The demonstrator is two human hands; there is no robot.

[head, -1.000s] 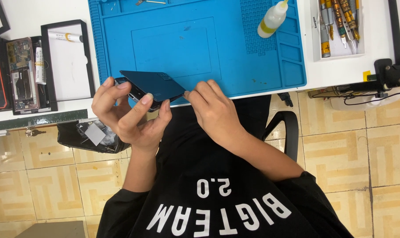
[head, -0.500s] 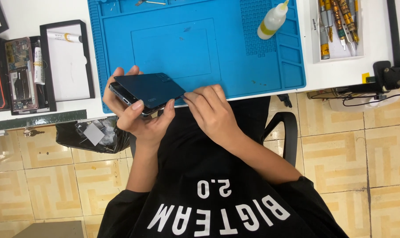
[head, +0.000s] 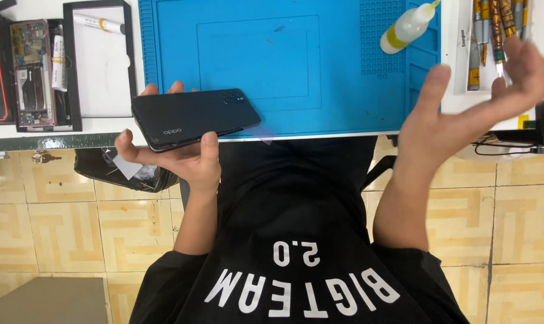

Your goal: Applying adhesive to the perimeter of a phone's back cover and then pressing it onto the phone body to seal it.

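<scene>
Left hand grips a dark phone, back side up, flat, thumb on the near edge and fingers wrapped under the far side. Phone sits just over the near-left corner of the blue mat. Right hand is empty, fingers spread, raised off the mat's right edge in front of a tool rack.

Doing this well, I'd say: keep the phone level above the mat so a slip lands soft, grip by the edges and stay off the camera bump.

Around the mat: a squeeze bottle lies on its far-right part. Left of the mat, a black tray with a white insert and a tube, then an opened phone with its board showing. White bench under it all. Below the mat's near edge, tan patterned floor tiles, a dark bag, and the person's black printed shirt.
</scene>
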